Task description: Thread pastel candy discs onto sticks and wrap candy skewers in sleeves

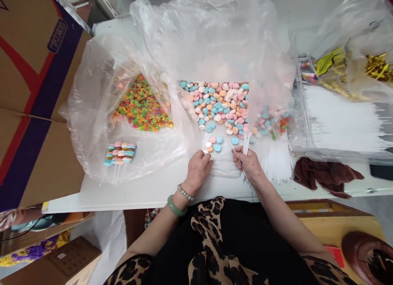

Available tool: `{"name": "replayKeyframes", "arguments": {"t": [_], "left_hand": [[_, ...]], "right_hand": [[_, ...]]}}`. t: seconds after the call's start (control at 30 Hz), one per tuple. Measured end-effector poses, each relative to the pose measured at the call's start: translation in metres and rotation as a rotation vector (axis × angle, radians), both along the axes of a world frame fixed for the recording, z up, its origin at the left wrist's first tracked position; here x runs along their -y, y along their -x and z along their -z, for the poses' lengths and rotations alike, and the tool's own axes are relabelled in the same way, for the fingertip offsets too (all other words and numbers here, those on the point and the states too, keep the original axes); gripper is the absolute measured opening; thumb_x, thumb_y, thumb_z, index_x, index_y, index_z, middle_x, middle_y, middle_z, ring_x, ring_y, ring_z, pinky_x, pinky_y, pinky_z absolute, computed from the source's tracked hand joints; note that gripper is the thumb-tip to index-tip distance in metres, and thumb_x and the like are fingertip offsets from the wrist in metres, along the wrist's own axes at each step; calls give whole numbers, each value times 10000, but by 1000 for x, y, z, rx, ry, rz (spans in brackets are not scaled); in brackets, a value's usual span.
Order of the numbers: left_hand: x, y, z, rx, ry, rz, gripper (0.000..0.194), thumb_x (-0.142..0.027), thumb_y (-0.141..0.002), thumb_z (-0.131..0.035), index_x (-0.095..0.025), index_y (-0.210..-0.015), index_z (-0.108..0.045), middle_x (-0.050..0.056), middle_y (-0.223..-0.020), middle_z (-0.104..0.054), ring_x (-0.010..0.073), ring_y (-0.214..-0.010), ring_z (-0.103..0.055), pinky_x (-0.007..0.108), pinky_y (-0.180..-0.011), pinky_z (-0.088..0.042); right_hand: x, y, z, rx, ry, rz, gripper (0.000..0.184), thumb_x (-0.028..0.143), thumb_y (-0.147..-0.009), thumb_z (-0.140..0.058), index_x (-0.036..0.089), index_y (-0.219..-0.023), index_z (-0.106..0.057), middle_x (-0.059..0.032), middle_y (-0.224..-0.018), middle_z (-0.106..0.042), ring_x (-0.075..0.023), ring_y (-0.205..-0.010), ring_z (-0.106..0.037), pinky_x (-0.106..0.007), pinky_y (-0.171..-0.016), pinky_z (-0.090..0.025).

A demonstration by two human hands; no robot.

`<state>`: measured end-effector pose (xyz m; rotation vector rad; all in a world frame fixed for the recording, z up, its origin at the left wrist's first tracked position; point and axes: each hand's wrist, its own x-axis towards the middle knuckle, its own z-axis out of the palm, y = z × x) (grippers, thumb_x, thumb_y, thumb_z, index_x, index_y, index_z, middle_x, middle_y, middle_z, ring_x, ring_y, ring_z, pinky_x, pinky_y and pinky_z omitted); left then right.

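Observation:
My left hand rests on the clear plastic sheet, its fingertips pinched on a small white candy. My right hand is closed around several thin white sticks that point up towards the candy pile. A few loose blue, pink and orange candies lie just beyond both hands. Behind them spreads a big heap of pastel round candies in an open plastic bag.
Finished candy skewers lie at the left on plastic. A heap of bright ring candies sits behind them. A bundle of white sticks, a brown cloth, a clear bag of sticks and a cardboard box surround the white table.

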<state>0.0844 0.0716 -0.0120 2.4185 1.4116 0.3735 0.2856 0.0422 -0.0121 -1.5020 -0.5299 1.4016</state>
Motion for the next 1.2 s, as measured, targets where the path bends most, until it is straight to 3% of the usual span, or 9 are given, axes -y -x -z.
{"name": "replayKeyframes", "arguments": {"t": [0.17, 0.27, 0.37, 0.53, 0.73, 0.83, 0.93, 1.07, 1.2], "left_hand": [[8, 8, -4, 154, 80, -39, 71, -151, -890, -443, -193, -898, -499, 31, -861, -512, 158, -760, -490, 279, -684, -414], [6, 17, -9, 245, 164, -165, 43, -163, -873, -496, -201, -894, -496, -16, -760, -501, 130, -669, -481, 256, -635, -404], [0, 16, -19, 339, 143, -249, 124, -193, -879, -535, -197, -1003, -539, -14, -770, -549, 122, -669, -514, 252, -640, -423], [-18, -16, -25, 405, 28, 19, 207, -233, -941, -469, -200, -1108, -586, 62, -963, -629, 159, -868, -585, 297, -782, -472], [-37, -39, -1, -6, -107, 224, 191, -167, -932, -443, -152, -958, -632, 90, -908, -645, 213, -867, -559, 347, -793, -463], [-30, -35, 5, -118, -163, 355, 277, -119, -942, -391, -122, -1137, -587, 120, -1121, -634, 216, -958, -553, 358, -869, -444], [-23, -31, 1, -200, -217, 425, 345, -116, -948, -371, -141, -1260, -518, 126, -1278, -575, 230, -1048, -529, 380, -893, -421], [-34, -37, -9, -297, -212, 444, 291, -190, -967, -364, -195, -1176, -567, 99, -1063, -637, 237, -957, -544, 392, -812, -413], [-44, -43, -14, -320, -192, 449, 236, -210, -957, -396, -197, -1070, -603, 87, -879, -596, 238, -894, -538, 372, -772, -413]], "right_hand": [[1, -2, 0, -7, 3, -1, 196, 295, -702, -632, 167, -840, -580, 52, -534, -533, -56, -334, -374, -191, -319, -212], [1, -3, 0, -15, 4, -6, 194, 301, -709, -633, 169, -843, -584, 53, -534, -532, -57, -332, -376, -191, -317, -210], [1, -3, 0, -23, 5, -11, 195, 301, -705, -637, 171, -841, -582, 53, -537, -534, -57, -333, -377, -191, -317, -210], [0, -2, -1, -27, 12, -4, 201, 299, -692, -638, 172, -836, -578, 55, -526, -530, -57, -331, -372, -190, -319, -211], [0, -1, -4, -33, 24, -10, 210, 315, -690, -638, 171, -831, -579, 52, -524, -533, -60, -333, -379, -191, -319, -215], [-1, -2, -4, -34, 19, -19, 195, 304, -698, -631, 173, -833, -581, 49, -532, -538, -63, -338, -389, -194, -322, -226], [-1, -2, -3, -22, 6, -26, 176, 297, -708, -621, 175, -829, -582, 49, -538, -537, -65, -338, -395, -195, -320, -225], [-2, -1, -1, -23, -1, -30, 175, 299, -706, -629, 178, -823, -579, 50, -534, -536, -64, -332, -390, -196, -316, -222], [0, -2, -2, -27, 5, -5, 182, 292, -690, -631, 175, -819, -578, 52, -524, -534, -62, -329, -381, -196, -313, -219]]}}
